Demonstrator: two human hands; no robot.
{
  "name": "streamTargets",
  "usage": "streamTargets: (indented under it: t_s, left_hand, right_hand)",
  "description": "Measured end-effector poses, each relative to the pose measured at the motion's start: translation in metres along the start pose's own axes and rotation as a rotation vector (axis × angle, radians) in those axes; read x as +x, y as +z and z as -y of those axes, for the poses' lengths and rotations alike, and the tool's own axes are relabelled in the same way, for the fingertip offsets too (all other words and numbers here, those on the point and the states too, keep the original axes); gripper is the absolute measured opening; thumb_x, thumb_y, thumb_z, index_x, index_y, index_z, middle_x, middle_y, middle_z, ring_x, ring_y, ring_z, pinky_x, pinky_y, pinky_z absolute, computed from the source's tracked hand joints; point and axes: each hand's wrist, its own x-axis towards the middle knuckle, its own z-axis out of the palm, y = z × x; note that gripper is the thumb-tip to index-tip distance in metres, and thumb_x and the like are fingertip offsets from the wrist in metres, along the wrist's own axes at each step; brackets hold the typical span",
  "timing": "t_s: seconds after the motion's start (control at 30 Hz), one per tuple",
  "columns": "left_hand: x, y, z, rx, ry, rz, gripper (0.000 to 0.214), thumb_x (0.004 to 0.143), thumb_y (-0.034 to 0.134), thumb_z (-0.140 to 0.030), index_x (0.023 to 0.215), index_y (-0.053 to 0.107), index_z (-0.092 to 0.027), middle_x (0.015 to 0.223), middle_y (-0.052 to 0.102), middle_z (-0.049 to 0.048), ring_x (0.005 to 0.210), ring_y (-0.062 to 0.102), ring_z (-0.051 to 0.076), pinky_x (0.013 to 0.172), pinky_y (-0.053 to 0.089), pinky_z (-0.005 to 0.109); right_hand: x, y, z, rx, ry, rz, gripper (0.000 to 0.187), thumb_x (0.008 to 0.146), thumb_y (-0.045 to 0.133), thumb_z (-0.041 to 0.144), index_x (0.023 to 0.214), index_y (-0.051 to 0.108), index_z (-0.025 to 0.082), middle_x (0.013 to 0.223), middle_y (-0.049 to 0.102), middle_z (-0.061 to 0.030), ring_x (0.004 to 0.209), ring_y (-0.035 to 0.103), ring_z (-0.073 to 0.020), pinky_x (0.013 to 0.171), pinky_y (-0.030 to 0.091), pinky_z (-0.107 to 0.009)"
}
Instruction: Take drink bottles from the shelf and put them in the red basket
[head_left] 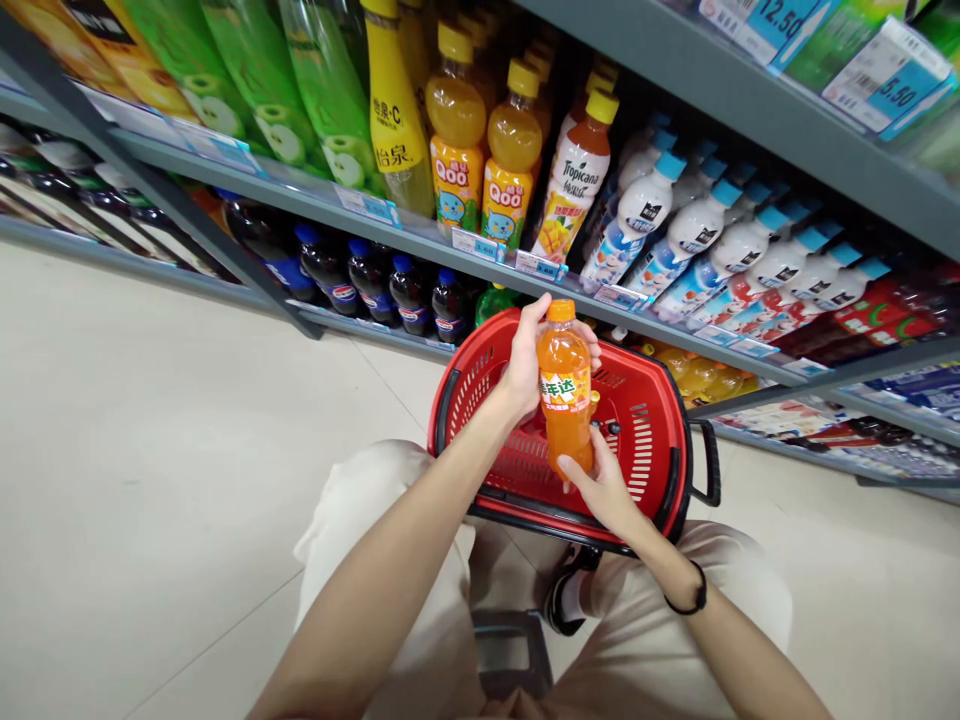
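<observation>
An orange soda bottle (pixel 567 400) with an orange cap stands nearly upright between my hands, its label facing me. My left hand (pixel 531 360) wraps round its upper left side, with fingertips showing behind it on the right. Lower down, my right hand (pixel 604 488) grips the bottle near its base, thumb in front. Both hands are closed on it. Directly beneath is a red shopping basket (pixel 504 478) with black trim and a black handle (pixel 706 462). Something small and dark lies inside the basket, partly hidden by the bottle and my right hand.
Ahead runs a grey shelf (pixel 300 187) holding juice bottles (pixel 454 150), green apple drink bottles (pixel 277 100) and white bottles with blue caps (pixel 637 215). Dark cola bottles (pixel 367 285) stand on the lower shelf. My knees flank the basket above a pale tiled floor (pixel 135 480).
</observation>
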Motion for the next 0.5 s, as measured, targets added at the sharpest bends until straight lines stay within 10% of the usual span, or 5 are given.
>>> streamTargets:
  t_s: [0.5]
  left_hand:
    - [0.0010, -0.0014, 0.0000, 0.020, 0.008, -0.018, 0.062, 0.083, 0.052, -0.075, 0.090, 0.073, -0.017, 0.070, 0.074, 0.0088, 0.079, 0.077, 0.024, 0.064, 0.060, 0.030]
  right_hand:
    - [-0.0001, 0.0025, 0.0047, 0.038, 0.020, 0.028, 0.048, 0.089, 0.075, 0.046, 0.123, 0.048, 0.026, 0.097, 0.063, 0.0003, 0.064, 0.056, -0.0107, 0.057, 0.054, -0.024]
